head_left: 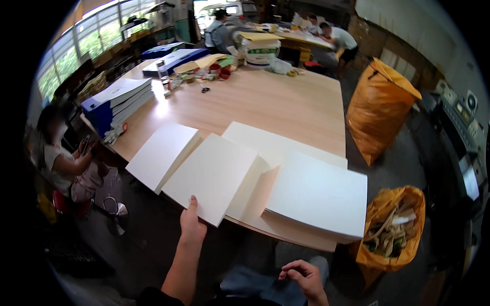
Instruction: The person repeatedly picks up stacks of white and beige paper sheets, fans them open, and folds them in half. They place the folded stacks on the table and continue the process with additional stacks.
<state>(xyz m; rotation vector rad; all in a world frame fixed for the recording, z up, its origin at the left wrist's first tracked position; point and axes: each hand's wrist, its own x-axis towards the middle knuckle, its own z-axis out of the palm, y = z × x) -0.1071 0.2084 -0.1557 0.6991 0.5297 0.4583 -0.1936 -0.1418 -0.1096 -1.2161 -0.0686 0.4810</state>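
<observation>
My left hand [192, 226] grips the near edge of a white paper stack [212, 173], thumb on top and fingers hidden below. This stack lies tilted at the table's front edge, partly over a large white sheet [240, 135]. Beside it on the left rests another white paper stack [166, 150]. A thicker white paper stack [319, 191] sits at the right front corner. My right hand [303, 278] hovers over my lap, apart from the table, its fingers loosely bent with nothing visible in them.
Blue-and-white folders [120, 97] are piled at the table's left edge. Farther back are scissors [205, 88], a white bucket [260, 52] and clutter. Two orange sacks [380, 109] stand right of the table. A seated person [69, 158] is at left; other people work at the back.
</observation>
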